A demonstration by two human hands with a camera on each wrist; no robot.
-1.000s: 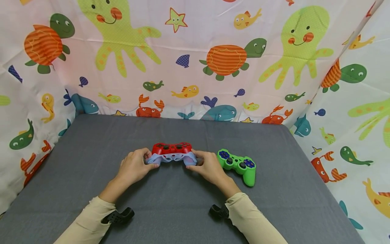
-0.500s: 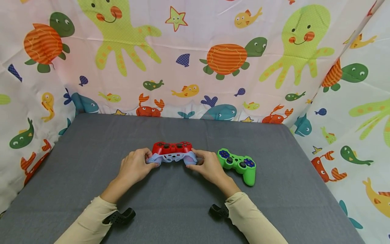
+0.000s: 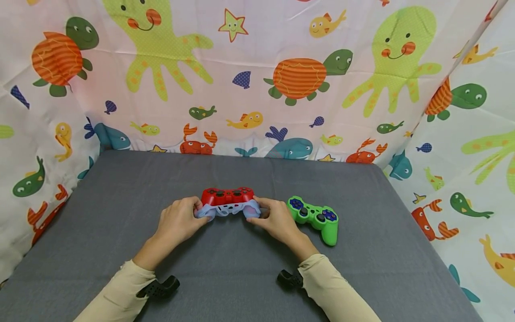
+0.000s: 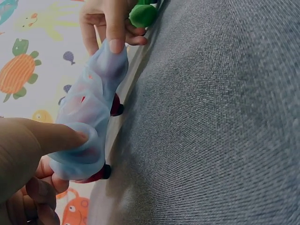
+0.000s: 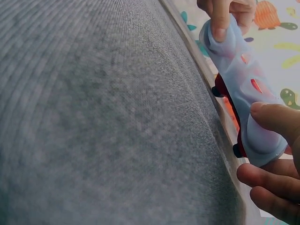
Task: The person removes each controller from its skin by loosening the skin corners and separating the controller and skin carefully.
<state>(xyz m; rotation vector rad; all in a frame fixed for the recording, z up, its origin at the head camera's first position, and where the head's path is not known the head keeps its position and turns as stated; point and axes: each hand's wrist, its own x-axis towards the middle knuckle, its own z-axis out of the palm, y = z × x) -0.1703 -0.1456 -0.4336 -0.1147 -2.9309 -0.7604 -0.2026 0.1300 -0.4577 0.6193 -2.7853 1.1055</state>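
A red game controller [image 3: 227, 195] lies on the grey table [image 3: 120, 188], its near half wrapped in a pale blue silicone cover [image 3: 228, 209]. My left hand [image 3: 179, 219] grips the cover's left handle, thumb pressed on it [image 4: 70, 136]. My right hand [image 3: 273, 218] grips the right handle, thumb on the cover [image 5: 274, 117]. In the left wrist view the cover [image 4: 91, 117] bulges over the red body [image 4: 115, 105]; the right wrist view shows the cover [image 5: 241, 77] with red [image 5: 224, 89] beneath.
A green controller [image 3: 315, 217] with blue buttons lies just right of my right hand. Cartoon sea-animal cloth [image 3: 257, 67] walls the table at the back and both sides. Black wrist camera mounts [image 3: 158, 288] sit under my sleeves.
Both hands have edged the blue cover slightly further onto the red controller; the hands stay in much the same place.
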